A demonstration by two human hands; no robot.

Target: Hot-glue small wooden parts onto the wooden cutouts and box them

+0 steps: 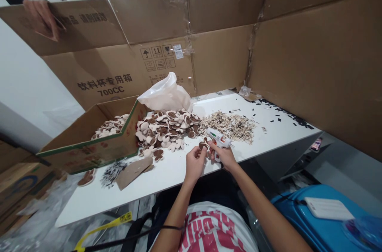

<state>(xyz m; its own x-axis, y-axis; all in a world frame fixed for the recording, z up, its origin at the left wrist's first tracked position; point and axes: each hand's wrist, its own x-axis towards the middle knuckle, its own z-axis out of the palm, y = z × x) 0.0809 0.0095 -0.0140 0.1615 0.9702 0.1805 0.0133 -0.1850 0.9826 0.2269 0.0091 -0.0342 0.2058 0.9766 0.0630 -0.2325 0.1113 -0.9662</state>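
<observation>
Between the fingertips of my left hand [195, 161] is a small brown flower-shaped felt piece [203, 144] with a pale edge. My right hand [224, 156] is closed around a white hot glue gun [219, 137] with green and orange marks. Its fingertips come close to the felt piece; whether they touch it I cannot tell. Just beyond my hands lies a heap of small beige loop-like pieces [231, 123]. To the left of that spreads a pile of brown and cream flower pieces [165, 128].
A cardboard box [89, 152] of similar pieces stands left, beside a white plastic bag [168, 93]. A cardboard scrap [134, 172] and dark slivers [112, 173] lie in front. Black bits [286, 115] dot the right. Tall cardboard [221, 53] walls the table; another person's hand [41, 17] grips it.
</observation>
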